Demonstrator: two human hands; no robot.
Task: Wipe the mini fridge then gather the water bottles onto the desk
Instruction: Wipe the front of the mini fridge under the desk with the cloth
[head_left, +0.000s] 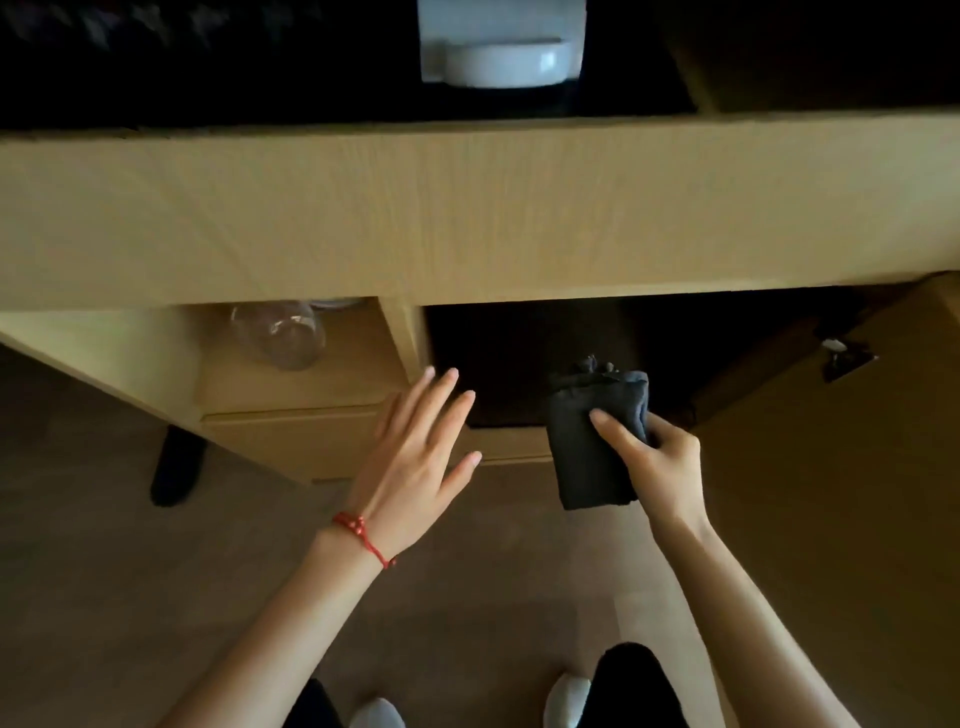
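The right hand (652, 457) grips a folded dark cloth (592, 441) in front of the dark fridge compartment (519, 353) under the desk (467, 208). The left hand (415, 447) hovers beside it, fingers spread and straight. A clear bottle (283, 332) lies in the left cubby.

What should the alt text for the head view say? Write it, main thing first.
A person's right hand grips a folded dark cloth before a dark open cabinet compartment under a wooden desk, while the open left hand reaches beside it. Clear glassware sits on a shelf to the left.
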